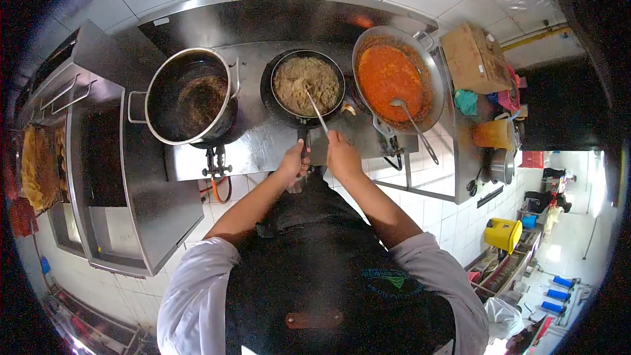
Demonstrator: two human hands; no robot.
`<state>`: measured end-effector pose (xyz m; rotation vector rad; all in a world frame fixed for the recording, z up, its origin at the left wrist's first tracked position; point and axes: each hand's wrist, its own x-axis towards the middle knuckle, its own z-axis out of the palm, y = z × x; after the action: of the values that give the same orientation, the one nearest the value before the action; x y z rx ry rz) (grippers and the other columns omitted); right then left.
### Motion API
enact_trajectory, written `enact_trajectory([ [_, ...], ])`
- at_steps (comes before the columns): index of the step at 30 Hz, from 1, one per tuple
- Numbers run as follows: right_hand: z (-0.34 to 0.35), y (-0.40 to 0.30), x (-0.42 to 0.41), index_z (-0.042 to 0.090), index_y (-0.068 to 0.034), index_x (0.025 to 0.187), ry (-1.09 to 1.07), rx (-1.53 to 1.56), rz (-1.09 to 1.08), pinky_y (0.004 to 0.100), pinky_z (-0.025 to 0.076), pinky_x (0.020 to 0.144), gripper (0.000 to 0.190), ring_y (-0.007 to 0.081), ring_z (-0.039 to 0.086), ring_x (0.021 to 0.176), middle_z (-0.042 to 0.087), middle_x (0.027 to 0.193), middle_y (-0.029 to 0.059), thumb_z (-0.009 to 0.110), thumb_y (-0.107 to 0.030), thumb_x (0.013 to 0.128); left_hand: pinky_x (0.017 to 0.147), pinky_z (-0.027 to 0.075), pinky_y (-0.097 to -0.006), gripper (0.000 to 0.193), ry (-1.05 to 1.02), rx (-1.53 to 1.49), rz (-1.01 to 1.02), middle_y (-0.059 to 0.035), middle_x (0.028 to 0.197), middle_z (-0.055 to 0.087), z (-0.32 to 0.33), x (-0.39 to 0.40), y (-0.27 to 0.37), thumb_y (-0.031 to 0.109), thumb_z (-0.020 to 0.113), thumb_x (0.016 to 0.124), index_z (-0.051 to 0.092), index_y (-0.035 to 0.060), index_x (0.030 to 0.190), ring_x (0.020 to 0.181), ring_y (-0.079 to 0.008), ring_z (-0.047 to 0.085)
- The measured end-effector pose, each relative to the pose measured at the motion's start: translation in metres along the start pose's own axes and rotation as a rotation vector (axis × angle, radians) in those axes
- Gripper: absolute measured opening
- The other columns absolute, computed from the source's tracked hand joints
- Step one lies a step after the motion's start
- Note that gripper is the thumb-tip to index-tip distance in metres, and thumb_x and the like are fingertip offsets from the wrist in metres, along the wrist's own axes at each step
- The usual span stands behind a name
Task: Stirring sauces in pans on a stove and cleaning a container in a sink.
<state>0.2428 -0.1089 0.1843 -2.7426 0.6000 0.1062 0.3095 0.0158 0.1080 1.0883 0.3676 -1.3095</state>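
Observation:
A black frying pan [340, 79] sits on the middle burner of the steel stove, holding a thick greyish-brown mash [300, 81]. My left hand [296, 160] grips the pan's black handle [302, 130]. In my right hand [342, 153] is the shaft of a metal utensil [318, 112], its far end sunk in the mash, so its head is hidden. To the right stands a wide metal pan [436, 101] of orange-red sauce [389, 76] with a ladle [409, 116] resting in it. A large two-handled pot [153, 121] with dark residue inside stands on the left.
Right of the stove, a steel counter [461, 177] bears a cardboard box [466, 59], a teal cloth [465, 102], a container of orange liquid [492, 134] and a metal pot [502, 165]. Steel equipment [157, 197] is at left. An orange gas hose [222, 196] hangs below the stove front.

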Motion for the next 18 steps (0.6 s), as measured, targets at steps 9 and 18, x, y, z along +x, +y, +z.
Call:
enact_trajectory([
  [9, -0.032, 0.014, -0.034, 0.045, -0.006, 0.099, 0.028, -0.059, -0.075, 0.0452, 0.045, 0.064, 0.022, 0.0381, 0.055, 0.075, 0.054, 0.091, 0.0181, 0.045, -0.004, 0.077, 0.040, 0.025, -0.0228, 0.037, -0.057, -0.070, -0.022, 0.0013, 0.059, 0.039, -0.007, 0.007, -0.005, 0.050, 0.039, 0.086, 0.045, 0.0133, 0.085, 0.045, -0.0085, 0.029],
  [18, -0.062, 0.025, -0.013, 0.043, -0.004, 0.100, 0.089, 0.012, 0.024, 0.0455, 0.043, 0.066, 0.026, 0.0390, 0.053, 0.079, 0.052, 0.092, 0.0197, 0.048, -0.003, 0.075, 0.043, 0.028, -0.0252, 0.037, -0.034, -0.007, -0.005, 0.0013, 0.058, 0.038, -0.004, 0.005, -0.003, 0.049, 0.036, 0.087, 0.044, 0.0133, 0.085, 0.046, -0.0104, 0.031],
])
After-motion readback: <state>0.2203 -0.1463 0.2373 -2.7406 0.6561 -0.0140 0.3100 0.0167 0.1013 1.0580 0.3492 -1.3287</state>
